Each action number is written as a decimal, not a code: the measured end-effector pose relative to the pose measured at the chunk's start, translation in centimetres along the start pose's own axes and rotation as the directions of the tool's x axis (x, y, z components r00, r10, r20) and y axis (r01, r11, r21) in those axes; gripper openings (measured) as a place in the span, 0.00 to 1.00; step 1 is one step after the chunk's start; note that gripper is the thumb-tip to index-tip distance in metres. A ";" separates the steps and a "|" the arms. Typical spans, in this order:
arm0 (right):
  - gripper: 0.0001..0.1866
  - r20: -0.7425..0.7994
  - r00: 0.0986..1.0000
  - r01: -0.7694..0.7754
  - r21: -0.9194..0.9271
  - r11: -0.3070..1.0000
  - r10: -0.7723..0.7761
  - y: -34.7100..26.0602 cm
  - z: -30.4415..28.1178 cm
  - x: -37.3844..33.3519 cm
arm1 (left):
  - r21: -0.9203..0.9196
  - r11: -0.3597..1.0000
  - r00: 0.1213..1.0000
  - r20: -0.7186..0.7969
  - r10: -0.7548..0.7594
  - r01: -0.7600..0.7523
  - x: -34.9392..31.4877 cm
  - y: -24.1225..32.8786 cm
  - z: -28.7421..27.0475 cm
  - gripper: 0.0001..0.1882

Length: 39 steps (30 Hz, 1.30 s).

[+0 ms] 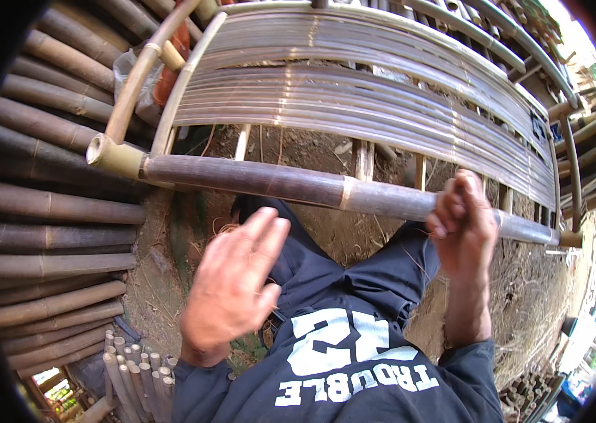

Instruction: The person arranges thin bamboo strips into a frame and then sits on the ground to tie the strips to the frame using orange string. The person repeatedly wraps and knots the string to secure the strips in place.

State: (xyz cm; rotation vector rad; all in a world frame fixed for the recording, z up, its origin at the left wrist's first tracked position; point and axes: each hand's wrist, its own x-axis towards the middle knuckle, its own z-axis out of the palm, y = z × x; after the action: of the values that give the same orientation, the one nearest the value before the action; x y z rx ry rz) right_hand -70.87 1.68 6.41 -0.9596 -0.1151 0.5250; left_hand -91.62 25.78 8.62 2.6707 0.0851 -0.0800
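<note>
In front of me stands a bamboo bench frame with a seat of thin bamboo slats [368, 113]. A thick, dark bamboo pole [241, 176] runs along its near side. My left hand [234, 278] is in the air on the near side of this pole, fingers stretched out and nothing visible in its grasp. My right hand [464, 222] is raised at the right part of the pole, covering some of it. Its fingers are curled in; whatever they may pinch is hidden. Whether that hand touches the pole I cannot tell. Thin, loose strands show near both hands.
Thick bamboo poles [58, 204] lie stacked along the left. Short cut bamboo pieces [139, 374] stand bundled at the lower left. A clear plastic bag [144, 88] hangs behind the frame's left post. Bare earth [524, 303] lies under the bench, and more bamboo is piled behind it.
</note>
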 end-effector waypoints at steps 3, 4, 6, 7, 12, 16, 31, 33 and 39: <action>0.09 0.180 0.984 0.008 -0.028 1.000 -0.003 1.2 5.9 0.7 | 0.288 0.906 0.950 0.114 0.290 -0.311 1.1 3.2 0.9 0.37; 0.10 0.197 0.980 0.036 -0.062 0.997 -0.023 1.0 7.1 0.9 | 0.332 0.851 0.913 0.179 0.366 -0.407 0.8 3.6 2.5 0.34; 0.10 0.316 0.947 0.108 -0.134 0.985 -0.061 0.0 8.5 1.3 | 0.294 0.871 0.919 0.121 0.375 -0.394 -1.7 3.8 5.2 0.31; 0.10 0.349 0.933 0.194 -0.267 0.944 -0.093 -0.5 8.1 1.8 | 0.361 0.854 0.926 0.105 0.362 -0.374 -1.5 4.0 4.2 0.33; 0.10 0.380 0.924 0.225 -0.440 0.869 -0.046 -2.3 9.7 2.8 | 0.238 0.960 0.975 -0.125 0.181 -0.148 2.2 4.6 -2.4 0.24; 0.09 0.398 0.914 0.084 0.008 0.996 -0.080 -1.8 15.6 2.0 | -0.312 0.795 0.734 -0.639 0.230 -0.521 7.5 3.9 0.3 0.26; 0.12 0.092 0.989 0.146 -0.451 0.881 -0.117 -10.6 -1.3 24.3 | -0.784 0.571 0.553 -0.372 -0.746 0.243 -28.5 -26.5 -19.0 0.14; 0.12 0.166 0.978 0.010 -0.634 0.773 0.124 -7.4 0.6 25.1 | -0.722 0.525 0.359 -0.391 -0.847 0.452 -34.4 -26.9 -23.1 0.14; 0.18 0.273 0.087 0.802 -0.589 0.095 0.958 5.5 22.9 20.5 | -0.372 0.353 -0.089 -0.786 -0.612 0.859 -48.6 -30.1 -30.0 0.19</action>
State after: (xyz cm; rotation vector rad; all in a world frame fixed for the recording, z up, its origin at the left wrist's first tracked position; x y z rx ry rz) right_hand -62.45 31.08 12.47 -1.8460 -2.3207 1.5036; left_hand -141.02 63.90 25.22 2.1074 2.1018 1.0098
